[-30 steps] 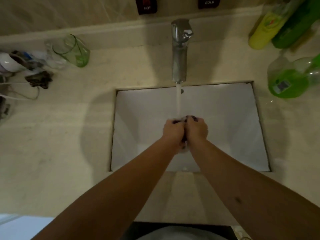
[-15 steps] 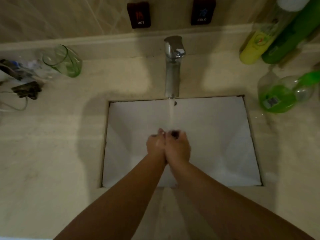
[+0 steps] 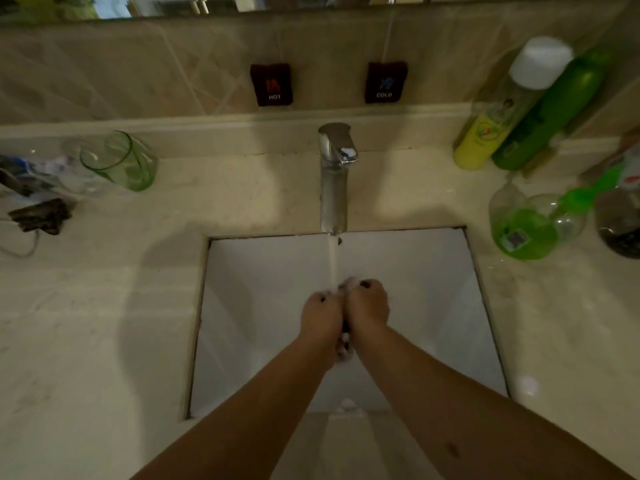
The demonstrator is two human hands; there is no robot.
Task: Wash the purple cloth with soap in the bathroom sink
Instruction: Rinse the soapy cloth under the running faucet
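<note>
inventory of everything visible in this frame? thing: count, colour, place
Chrome faucet: 1, silver, behind basin, water running.
White rectangular sink basin: 1, white, centre.
Beige stone counter: 1, around basin.
HOT and COLD wall tags: 2, dark, on tiles above faucet.
Green drinking glass: 1, counter left.
Tall bottles: 2, yellow and green, back right.
Clear bottle of green liquid: 1, counter right.
Dark cloth: 1, mostly hidden between hands.
Left hand: grips cloth under stream.
Right hand: grips cloth.

Left hand (image 3: pixel 320 315) and right hand (image 3: pixel 367 306) pressed together (fingers curled), forearms converging.
</note>
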